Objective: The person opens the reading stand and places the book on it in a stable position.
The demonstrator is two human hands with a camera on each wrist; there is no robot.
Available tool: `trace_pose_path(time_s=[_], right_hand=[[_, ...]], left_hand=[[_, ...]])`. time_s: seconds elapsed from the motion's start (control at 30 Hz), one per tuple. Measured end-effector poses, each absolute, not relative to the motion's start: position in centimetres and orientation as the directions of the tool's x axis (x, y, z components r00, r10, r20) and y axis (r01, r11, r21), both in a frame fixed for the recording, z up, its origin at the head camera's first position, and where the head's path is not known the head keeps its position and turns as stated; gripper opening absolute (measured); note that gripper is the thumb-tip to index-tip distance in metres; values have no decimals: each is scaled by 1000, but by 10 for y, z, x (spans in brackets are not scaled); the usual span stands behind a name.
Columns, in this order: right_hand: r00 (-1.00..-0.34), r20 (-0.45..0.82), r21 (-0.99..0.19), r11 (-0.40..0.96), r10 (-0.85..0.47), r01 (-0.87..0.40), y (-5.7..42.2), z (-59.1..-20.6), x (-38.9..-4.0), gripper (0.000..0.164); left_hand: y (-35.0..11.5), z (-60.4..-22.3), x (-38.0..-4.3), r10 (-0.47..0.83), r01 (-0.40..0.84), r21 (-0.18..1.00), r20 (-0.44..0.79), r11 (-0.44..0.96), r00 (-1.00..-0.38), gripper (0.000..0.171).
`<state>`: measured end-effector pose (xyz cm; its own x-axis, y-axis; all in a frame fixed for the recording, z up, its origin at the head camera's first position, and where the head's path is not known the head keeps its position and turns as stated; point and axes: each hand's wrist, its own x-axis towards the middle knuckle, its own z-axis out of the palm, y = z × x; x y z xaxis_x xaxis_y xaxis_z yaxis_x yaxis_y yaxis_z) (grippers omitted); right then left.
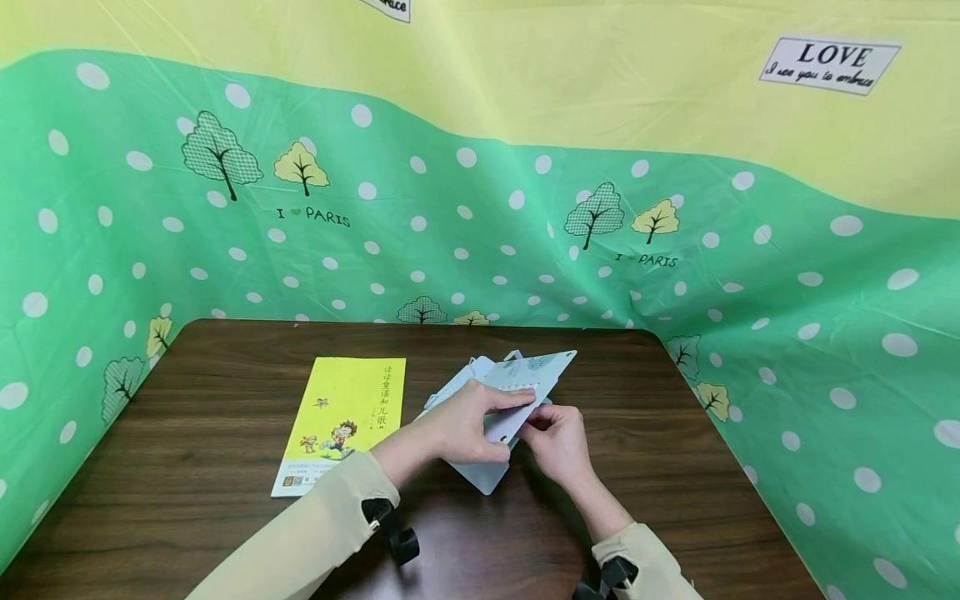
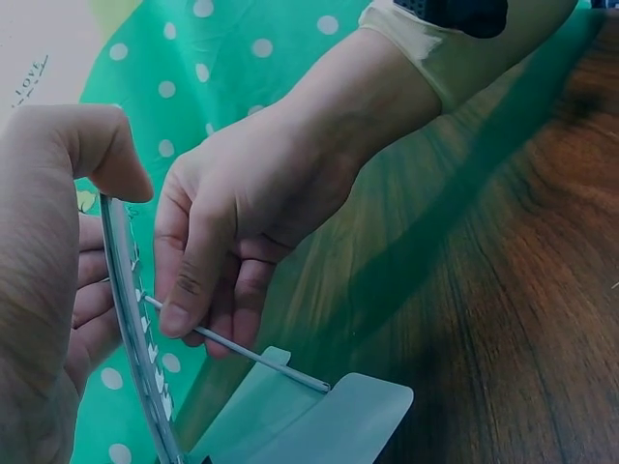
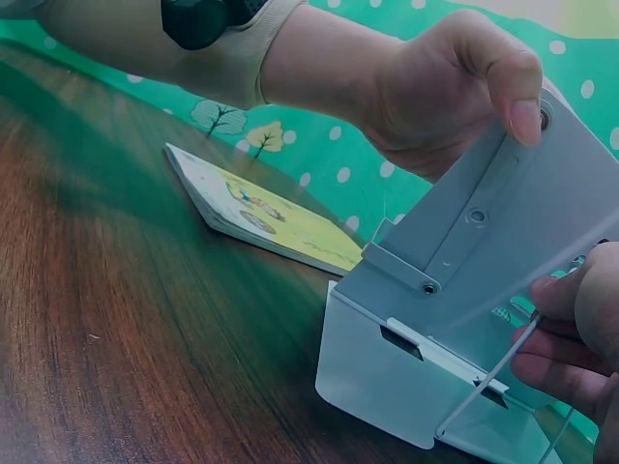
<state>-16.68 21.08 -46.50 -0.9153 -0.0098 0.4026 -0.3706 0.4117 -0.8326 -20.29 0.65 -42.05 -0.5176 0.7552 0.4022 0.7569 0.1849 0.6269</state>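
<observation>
A pale blue-white metal book stand [image 1: 542,371] is held tilted up over the middle of the table. My left hand [image 1: 468,425] grips its panel, fingers across the printed face and the thumb bent over the near edge. In the right wrist view, the back of the panel [image 3: 522,217] shows rivets and a folded strip. Below it hangs a hinged plate [image 3: 372,367] with rounded corners. Between thumb and fingers, my right hand [image 2: 242,217] pinches a thin wire rod [image 2: 256,356] that runs down to the plate.
Left of the stand, a yellow children's book [image 1: 341,404] with cartoon figures lies flat on the dark wood table [image 1: 187,467]. A green and yellow dotted cloth [image 1: 450,217] hangs around the back and sides. Both wrists wear black camera straps.
</observation>
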Motion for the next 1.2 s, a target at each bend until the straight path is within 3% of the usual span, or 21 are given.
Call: trace_pose_path(time_s=[1.2], right_hand=[[-921,389,-833,427,1,-351,220,-465,-159,22]], left_hand=[[13,-425,-197,782,769,594,352,238,-514,82]])
